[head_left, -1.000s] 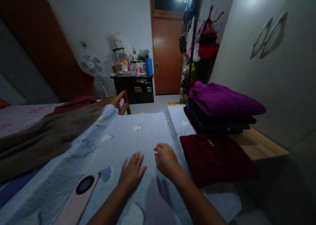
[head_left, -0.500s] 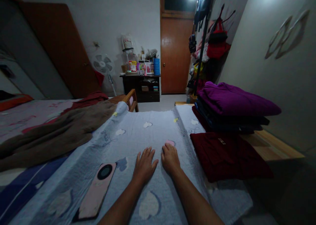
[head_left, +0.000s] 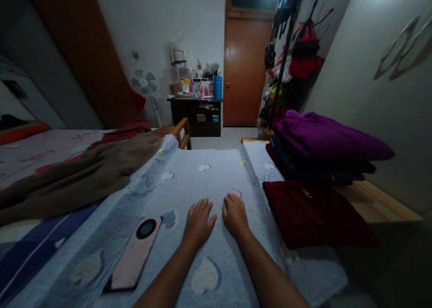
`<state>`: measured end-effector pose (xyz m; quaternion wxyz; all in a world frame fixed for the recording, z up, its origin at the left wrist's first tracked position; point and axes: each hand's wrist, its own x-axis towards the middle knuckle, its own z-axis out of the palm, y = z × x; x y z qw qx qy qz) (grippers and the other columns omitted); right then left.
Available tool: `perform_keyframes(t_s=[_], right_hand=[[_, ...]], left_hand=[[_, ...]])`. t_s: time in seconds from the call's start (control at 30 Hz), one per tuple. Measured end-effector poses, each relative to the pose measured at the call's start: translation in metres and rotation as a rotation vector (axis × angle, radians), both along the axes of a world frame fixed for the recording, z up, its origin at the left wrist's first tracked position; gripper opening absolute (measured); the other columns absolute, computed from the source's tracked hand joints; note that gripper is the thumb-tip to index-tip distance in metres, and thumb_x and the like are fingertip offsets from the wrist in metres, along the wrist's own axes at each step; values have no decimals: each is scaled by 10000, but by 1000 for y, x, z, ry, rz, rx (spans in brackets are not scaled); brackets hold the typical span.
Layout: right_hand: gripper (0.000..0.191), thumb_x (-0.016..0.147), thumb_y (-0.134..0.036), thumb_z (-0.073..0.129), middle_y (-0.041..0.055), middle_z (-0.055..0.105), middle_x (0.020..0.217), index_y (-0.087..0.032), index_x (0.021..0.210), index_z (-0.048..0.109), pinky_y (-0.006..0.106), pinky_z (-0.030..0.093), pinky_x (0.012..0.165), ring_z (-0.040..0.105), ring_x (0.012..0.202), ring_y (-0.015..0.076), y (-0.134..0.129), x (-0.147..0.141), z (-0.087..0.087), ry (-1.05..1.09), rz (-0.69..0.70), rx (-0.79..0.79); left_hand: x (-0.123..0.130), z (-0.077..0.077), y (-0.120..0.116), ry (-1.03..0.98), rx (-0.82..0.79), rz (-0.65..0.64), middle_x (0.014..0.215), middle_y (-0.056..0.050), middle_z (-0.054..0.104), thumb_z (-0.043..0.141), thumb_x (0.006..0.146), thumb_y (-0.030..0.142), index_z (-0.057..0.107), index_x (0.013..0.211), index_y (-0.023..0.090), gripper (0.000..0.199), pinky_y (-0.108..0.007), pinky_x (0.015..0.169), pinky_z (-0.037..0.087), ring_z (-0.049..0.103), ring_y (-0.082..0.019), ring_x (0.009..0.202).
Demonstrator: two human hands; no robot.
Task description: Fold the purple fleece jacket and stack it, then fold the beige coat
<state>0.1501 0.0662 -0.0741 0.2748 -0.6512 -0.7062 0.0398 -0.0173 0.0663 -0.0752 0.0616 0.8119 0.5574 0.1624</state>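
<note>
My left hand (head_left: 200, 221) lies flat on the pale blue sheet (head_left: 202, 186), fingers spread and thumb out to the right. Beside it, my right hand (head_left: 235, 214) rests on the same sheet with its fingers loosely bent and a small gap by the thumb; nothing shows in it. A printed pink heart is just beyond its fingertips. To the left of my left forearm lies a pink phone (head_left: 133, 258) with a round black camera ring. A folded dark red garment (head_left: 317, 215) is to the right of my right hand, apart from it.
Behind the red garment, a stack of folded clothes has a purple garment (head_left: 330, 137) on top, near a wooden ledge (head_left: 388, 204). At left lie brown trousers (head_left: 84, 173) on another bed. A fan (head_left: 144, 80), a dark cabinet (head_left: 195, 119) and a door (head_left: 248, 69) stand at the back.
The view has shifted slightly, so the room's things appear a little further right. Both hands remain in nearly the same place on the sheet.
</note>
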Motion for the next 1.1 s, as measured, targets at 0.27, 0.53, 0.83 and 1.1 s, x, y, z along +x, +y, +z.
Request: perform_keyframes(t_s=[0.27,0.53,0.83,1.1], right_hand=[[294,857,-179,524,137,564,1308,-168,1136,615,410,294,1081,445,1278,243,0,0,-1,-6,-12,4],[300,852,-175,511,135,571,1304,-162,1132,619,405,308,1074,455,1272,248,1,2,-4,-23,2,13],[280,875,-213,478,140,580,1278,-157,1107,624,400,346,1048,483,1238,246,5,5,-7,-79,26,24],[290,882,-235,467,146,577,1288,-155,1114,622,405,356,1050,477,1250,253,9,8,-16,-96,43,66]], left_hand=[[-2,1,-2,-34,6,-12,1452,-105,482,474,910,348,541,1324,187,449,-485,1163,217,379,-257,1378],[-13,21,5,-208,-263,-67,1408,-122,525,590,805,297,593,1259,166,472,-415,1125,318,454,-254,1326],[-100,92,19,-435,-40,145,1225,-78,639,533,817,314,646,1107,195,333,-402,1065,403,569,-231,1167],[-221,126,47,-525,297,791,1187,-115,582,558,760,255,609,1106,149,365,-376,977,461,567,-243,1103]])
